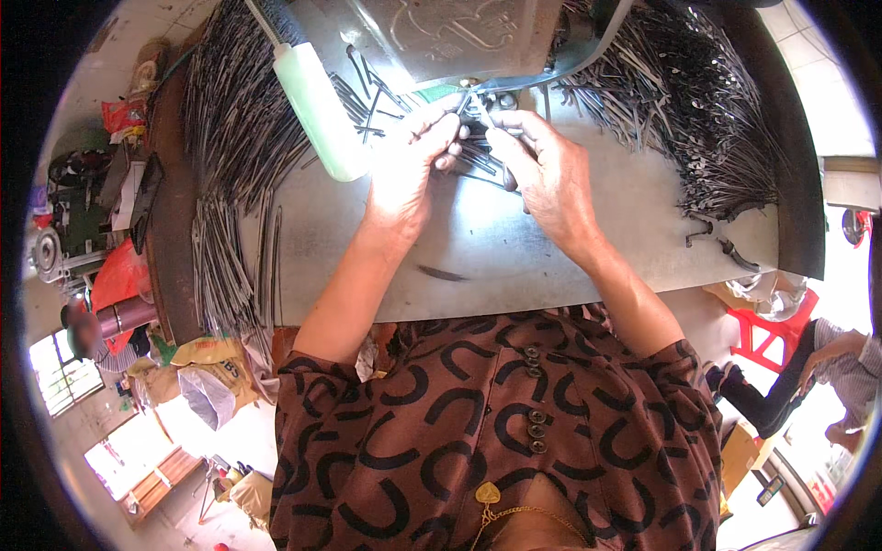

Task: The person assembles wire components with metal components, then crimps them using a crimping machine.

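Observation:
Both hands meet at the far middle of the metal worktable, under a bright light. My left hand point(420, 151) is closed, with thumb and forefinger pinching a thin dark metal rod point(465, 101). A thin pale metal strip point(484, 114) is pinched by my right hand point(548, 170), close to the left fingertips. Just beyond them, at the lower edge of the machine point(459, 41), the pieces' far ends are lost in glare. Several dark rods point(480, 163) lie beneath and between the hands, one dark end showing under the right fingers.
Long dark rods point(243, 119) are heaped along the table's left side. On the right lies a big pile of dark metal pieces with flattened ends point(717, 110). A pale green lamp or handle point(317, 110) hangs beside my left hand. Another person point(827, 367) sits at the right beside a red stool point(776, 326).

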`<state>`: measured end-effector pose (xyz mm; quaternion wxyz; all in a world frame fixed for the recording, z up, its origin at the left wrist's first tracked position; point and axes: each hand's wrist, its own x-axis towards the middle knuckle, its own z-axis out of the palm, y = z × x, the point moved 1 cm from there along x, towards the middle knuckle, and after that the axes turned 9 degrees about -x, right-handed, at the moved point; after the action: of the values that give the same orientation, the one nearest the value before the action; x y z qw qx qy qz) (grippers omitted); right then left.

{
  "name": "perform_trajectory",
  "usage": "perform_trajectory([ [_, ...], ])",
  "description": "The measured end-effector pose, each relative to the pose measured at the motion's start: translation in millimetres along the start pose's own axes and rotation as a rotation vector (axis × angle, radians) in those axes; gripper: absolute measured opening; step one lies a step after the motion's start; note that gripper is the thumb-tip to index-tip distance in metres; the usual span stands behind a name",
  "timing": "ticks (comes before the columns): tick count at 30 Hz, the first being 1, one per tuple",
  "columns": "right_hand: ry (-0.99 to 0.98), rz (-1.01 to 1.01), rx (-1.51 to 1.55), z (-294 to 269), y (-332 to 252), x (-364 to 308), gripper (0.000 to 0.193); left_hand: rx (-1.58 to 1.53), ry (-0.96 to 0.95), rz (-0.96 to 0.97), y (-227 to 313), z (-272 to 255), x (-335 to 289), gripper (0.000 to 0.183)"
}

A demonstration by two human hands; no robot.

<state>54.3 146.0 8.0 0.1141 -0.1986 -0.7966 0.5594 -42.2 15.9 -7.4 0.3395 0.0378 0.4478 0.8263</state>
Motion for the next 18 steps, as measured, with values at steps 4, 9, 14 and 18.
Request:
perform_trajectory([
  [4,0.077,-0.110,-0.071,5,10,3,0.019,0.013,0.032,0.009,0,4,0,0.037],
  [9,0.079,-0.126,-0.133,4,6,5,0.018,0.012,0.030,0.014,1,2,-2,0.037],
  [14,0.097,-0.121,-0.054,10,13,3,0.018,-0.219,0.014,-0.084,-9,5,-4,0.030],
  [18,0.103,-0.145,-0.057,15,11,0,0.017,-0.393,0.086,-0.075,-17,6,-5,0.031],
])
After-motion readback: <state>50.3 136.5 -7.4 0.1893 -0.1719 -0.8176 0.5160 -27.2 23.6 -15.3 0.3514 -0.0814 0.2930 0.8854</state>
